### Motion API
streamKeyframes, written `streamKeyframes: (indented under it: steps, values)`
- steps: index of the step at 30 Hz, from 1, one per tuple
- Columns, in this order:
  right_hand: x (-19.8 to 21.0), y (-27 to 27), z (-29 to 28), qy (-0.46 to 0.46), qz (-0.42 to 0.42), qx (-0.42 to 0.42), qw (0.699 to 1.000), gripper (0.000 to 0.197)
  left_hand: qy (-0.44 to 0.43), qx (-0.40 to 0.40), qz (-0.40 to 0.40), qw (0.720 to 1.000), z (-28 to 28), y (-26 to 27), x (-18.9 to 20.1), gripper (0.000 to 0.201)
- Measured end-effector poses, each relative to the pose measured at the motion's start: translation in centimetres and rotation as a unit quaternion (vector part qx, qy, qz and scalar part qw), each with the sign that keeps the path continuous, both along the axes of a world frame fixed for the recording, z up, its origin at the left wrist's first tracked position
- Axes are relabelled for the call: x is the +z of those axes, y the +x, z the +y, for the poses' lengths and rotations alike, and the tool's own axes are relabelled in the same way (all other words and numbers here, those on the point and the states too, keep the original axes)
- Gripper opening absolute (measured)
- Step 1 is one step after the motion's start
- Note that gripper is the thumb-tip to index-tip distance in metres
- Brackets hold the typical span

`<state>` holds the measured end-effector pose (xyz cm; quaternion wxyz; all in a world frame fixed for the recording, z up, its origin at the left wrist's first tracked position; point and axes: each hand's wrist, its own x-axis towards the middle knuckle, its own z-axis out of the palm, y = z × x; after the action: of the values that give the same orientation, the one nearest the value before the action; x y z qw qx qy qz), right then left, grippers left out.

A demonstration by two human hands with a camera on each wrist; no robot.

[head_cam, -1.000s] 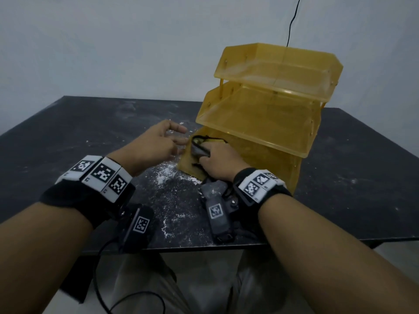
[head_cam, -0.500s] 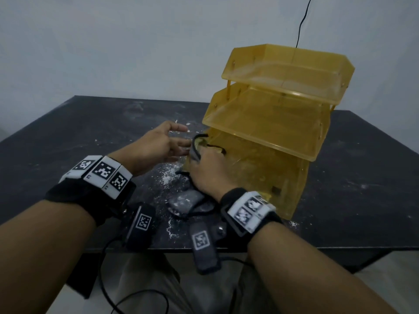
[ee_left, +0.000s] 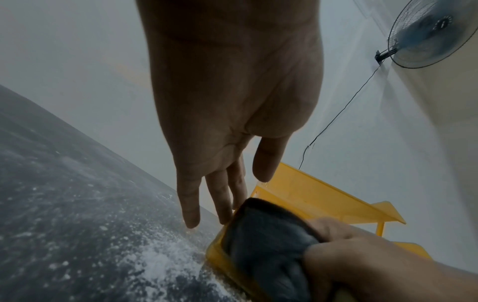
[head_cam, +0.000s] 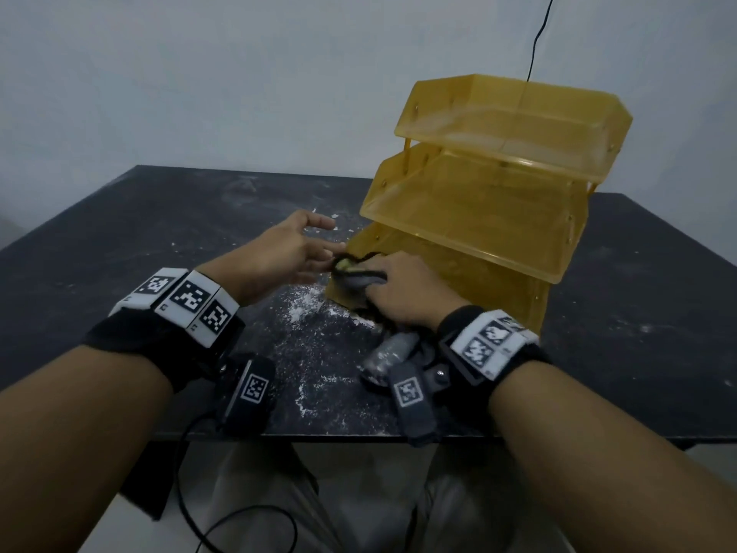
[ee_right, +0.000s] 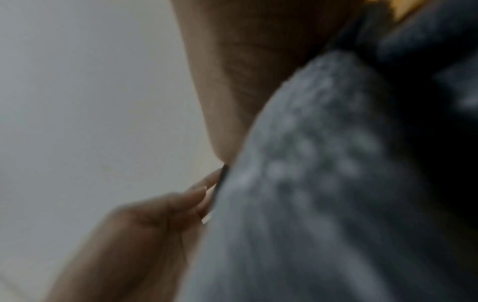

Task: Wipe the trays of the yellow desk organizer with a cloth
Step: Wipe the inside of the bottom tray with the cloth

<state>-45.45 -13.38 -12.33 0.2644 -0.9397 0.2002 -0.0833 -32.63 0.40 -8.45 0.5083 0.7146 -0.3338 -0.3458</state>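
Cloth is bunching under my right hand, which is clenching it against the front corner of the bottom tray of the yellow organizer; my left hand is hovering released, fingers straight, just beside that corner. I am judging the organizer light, and with nothing bracing it, a hard push could be sliding or tipping it across the table. White powder is lying close by, so the trailing cloth could be dragging it back in
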Motion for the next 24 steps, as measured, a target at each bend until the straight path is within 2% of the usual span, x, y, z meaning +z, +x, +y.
streamKeyframes:
  steps: [2, 3, 5, 7, 8, 12, 15, 16, 18, 20, 22, 24]
  values:
    - [0.1, -1.4, -0.4, 0.101, -0.038, 0.048, 0.993, 0.029, 0.000, 0.000, -0.002, 1.000, -0.1, -0.1, 0.1, 0.038]
    - [0.0, -1.9, -0.8, 0.140, -0.070, 0.033, 0.987, 0.029, 0.002, -0.002, -0.004, 1.000, 0.0, -0.2, 0.2, 0.038]
    - [-0.4, -2.0, -2.1, 0.151, -0.125, -0.068, 0.978, 0.029, 0.004, -0.006, -0.007, 1.000, 0.1, -0.4, 0.1, 0.038]
    - [-0.8, -1.1, -3.0, 0.101, -0.104, -0.152, 0.978, 0.028, 0.005, -0.008, -0.009, 1.000, 0.3, -0.5, -0.1, 0.038]
    - [-0.9, -0.4, -2.9, 0.076, -0.074, -0.151, 0.983, 0.029, 0.006, -0.007, -0.010, 1.000, 0.3, -0.6, -0.1, 0.039]
    - [0.0, 1.1, -1.1, -0.037, 0.020, -0.035, 0.999, 0.024, 0.015, -0.004, -0.026, 1.000, 0.1, -0.6, 0.2, 0.041]
    - [0.6, -0.2, -1.3, 0.033, -0.019, 0.006, 0.999, 0.026, 0.022, -0.006, -0.039, 0.999, -0.2, -0.4, 0.5, 0.041]
    - [0.4, -0.7, -1.5, 0.050, -0.032, -0.006, 0.998, 0.029, 0.024, -0.003, -0.043, 0.999, -0.4, -0.3, 0.7, 0.040]
    - [-0.2, -1.9, -2.1, 0.046, -0.052, -0.110, 0.991, 0.032, 0.027, -0.002, -0.048, 0.998, -0.7, -0.3, 1.0, 0.037]
    - [-0.7, -2.5, -3.1, 0.012, -0.043, -0.240, 0.970, 0.036, 0.031, -0.006, -0.059, 0.998, -1.0, -0.4, 1.4, 0.036]
    - [-0.9, -2.2, -3.7, 0.004, 0.017, -0.289, 0.957, 0.049, 0.035, -0.011, -0.069, 0.997, -1.1, -0.5, 1.5, 0.035]
    - [-0.5, -1.4, -4.0, 0.005, 0.040, -0.308, 0.950, 0.053, 0.036, -0.016, -0.071, 0.997, -1.3, -0.4, 1.4, 0.036]
